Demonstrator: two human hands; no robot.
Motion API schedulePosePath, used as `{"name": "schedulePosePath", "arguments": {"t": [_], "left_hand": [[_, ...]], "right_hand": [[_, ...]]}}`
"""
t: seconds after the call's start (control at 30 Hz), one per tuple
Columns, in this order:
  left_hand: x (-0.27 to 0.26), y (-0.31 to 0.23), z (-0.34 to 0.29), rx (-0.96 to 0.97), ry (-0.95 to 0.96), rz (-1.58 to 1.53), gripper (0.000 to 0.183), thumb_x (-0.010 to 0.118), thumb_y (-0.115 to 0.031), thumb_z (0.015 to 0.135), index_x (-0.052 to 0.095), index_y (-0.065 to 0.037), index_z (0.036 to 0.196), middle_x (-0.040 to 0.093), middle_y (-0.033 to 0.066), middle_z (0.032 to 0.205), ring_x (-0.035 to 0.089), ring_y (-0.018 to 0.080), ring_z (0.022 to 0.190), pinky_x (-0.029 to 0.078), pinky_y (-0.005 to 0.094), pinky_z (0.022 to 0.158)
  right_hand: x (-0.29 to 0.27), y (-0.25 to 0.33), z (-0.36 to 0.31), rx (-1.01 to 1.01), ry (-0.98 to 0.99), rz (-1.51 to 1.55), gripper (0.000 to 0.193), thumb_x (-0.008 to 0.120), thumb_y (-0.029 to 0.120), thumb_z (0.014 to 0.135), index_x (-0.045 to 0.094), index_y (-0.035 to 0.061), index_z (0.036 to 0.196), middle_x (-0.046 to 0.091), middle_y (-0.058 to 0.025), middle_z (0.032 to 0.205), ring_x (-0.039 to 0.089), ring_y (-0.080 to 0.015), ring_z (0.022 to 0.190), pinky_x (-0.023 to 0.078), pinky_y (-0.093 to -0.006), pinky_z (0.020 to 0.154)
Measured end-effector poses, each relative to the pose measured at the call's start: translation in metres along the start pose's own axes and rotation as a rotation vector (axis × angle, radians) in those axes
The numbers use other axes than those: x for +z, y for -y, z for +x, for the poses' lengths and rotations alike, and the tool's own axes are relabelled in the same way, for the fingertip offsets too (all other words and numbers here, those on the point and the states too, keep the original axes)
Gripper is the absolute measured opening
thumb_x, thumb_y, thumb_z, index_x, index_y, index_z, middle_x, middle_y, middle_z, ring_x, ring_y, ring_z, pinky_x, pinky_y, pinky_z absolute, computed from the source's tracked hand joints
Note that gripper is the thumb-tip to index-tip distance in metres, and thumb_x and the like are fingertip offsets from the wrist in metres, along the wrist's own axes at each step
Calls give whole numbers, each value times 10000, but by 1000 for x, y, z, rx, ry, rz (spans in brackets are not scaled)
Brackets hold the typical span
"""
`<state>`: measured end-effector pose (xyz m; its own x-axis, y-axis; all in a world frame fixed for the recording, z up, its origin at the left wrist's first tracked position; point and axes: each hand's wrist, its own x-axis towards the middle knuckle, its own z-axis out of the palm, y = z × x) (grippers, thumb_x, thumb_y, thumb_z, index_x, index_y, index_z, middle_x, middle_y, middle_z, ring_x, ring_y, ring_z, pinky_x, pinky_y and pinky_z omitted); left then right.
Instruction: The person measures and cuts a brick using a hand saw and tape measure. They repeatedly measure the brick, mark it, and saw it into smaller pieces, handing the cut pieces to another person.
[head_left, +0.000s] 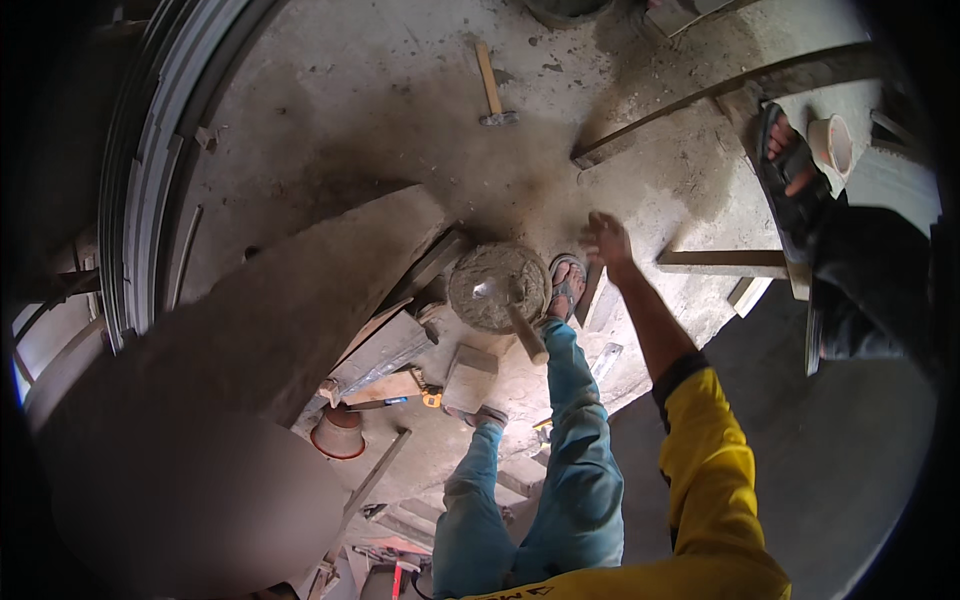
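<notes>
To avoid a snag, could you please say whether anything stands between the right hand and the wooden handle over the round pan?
In this view, the sandalled right foot lies between the right hand and the wooden handle, beside the round pan. Nothing visible covers the handle; the hand's height is unclear.

Head view: left of two head-worn fisheyes, facing steeply down.
Yellow sleeve [708, 440]: close to the lens, large at lower right.
Right hand [606, 240]: farther off, right of centre.
Round pan [454, 291]: near centre, viewed from above.
Hammer [488, 80]: upper middle, small, farther.
Long rails [152, 170]: upper left, bowed along the dark rim.
</notes>
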<state>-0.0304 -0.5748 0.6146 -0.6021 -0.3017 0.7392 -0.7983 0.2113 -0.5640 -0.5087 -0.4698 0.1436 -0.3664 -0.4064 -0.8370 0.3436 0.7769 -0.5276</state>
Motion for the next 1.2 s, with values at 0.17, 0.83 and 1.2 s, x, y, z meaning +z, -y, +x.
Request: {"name": "schedulePosePath", "arguments": {"t": [0.17,0.83,1.2], "left_hand": [[14,-23,-20,29,139,20,844,777,-478,867,419,-8,1469,357,218,1565,180,368,1491,207,531,1193],[12,-37,-24,26,411,37,820,744,-495,883,435,-31,1484,276,228,1600,122,380,1513,151,553,1206],[-3,-23,-17,-27,418,-1,807,725,-504,892,443,-44,1492,231,233,1620,91,387,1526,120,564,1214]], "right_hand": [[27,138,191,-102,111,-139,358,524,345,1015,583,167,1319,670,-30,1130,679,-206,933,517,-399,784],[98,212,290,-70,-3,446,473,691,447,950,526,199,1318,520,-17,1214,422,-197,810,438,-357,653],[61,21,120,381,214,240,607,678,528,950,472,170,1394,539,-29,1374,501,-185,673,494,-386,632]]}}
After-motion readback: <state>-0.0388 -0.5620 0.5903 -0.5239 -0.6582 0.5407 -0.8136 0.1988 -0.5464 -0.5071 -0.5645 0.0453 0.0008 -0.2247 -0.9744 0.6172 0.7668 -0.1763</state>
